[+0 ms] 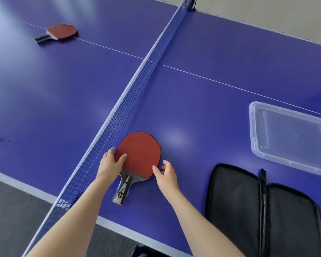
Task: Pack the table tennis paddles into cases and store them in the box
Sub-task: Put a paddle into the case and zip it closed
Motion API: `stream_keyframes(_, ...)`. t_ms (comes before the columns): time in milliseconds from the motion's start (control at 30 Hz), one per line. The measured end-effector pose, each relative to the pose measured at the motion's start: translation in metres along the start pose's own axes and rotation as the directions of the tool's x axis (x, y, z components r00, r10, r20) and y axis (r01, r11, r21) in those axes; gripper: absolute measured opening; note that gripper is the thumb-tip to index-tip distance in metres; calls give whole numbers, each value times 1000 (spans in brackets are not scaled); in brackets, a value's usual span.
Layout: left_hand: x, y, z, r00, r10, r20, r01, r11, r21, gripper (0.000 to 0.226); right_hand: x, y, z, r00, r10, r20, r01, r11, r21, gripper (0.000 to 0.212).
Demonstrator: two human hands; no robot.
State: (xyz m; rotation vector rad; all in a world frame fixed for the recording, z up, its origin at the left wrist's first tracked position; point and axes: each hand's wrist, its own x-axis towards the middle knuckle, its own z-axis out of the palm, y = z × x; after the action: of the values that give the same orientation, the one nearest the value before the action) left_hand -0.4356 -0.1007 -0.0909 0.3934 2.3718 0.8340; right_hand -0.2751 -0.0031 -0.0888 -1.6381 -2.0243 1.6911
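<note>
Stacked paddles (139, 154) lie on the counter (202, 101) between the fingers. The left hand (110, 164) pinches the blade's left rim, thumb on the red rubber, while the right hand (165, 175) curls at the opposite rim, its hold unclear, apparently squaring the pair for lifting. Right of the fingers an open case (235, 206) waits, with the box (252, 127) beyond it.

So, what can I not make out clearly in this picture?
Head view:
- Stacked paddles: the count; the top one covers the rest.
- Right hand: grip or only touch; its fingers hide the contact.
- Black case: cut off by the bottom edge.
- Clear box: cut off by the right edge.
- Far paddle: blurred.
</note>
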Motion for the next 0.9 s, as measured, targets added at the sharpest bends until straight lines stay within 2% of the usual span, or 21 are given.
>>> stream_keyframes(233, 19, -7, 6, 1000, -23, -13, 22, 999, -46, 60, 19, -13, 30, 991, 111, -78, -104, 990, 93, 60)
stream_keyframes(400, 23, -8, 11, 998, -50, 43, 52, 998, -40, 64, 26, -16, 30, 984, 140, -109, -135, 989, 51, 61)
stream_keyframes(600, 12, -8, 14, 1000, -3, 15, 4, 993, -117, 62, 25, -13, 23, 989, 105, -106, -102, 994, 33, 61)
stream_keyframes(900, -15, 17, 28, 994, 95, -43, -102, 974, -204, 56, 13, 2, -9, 983, 70, -167, -45, 988, 149, 59)
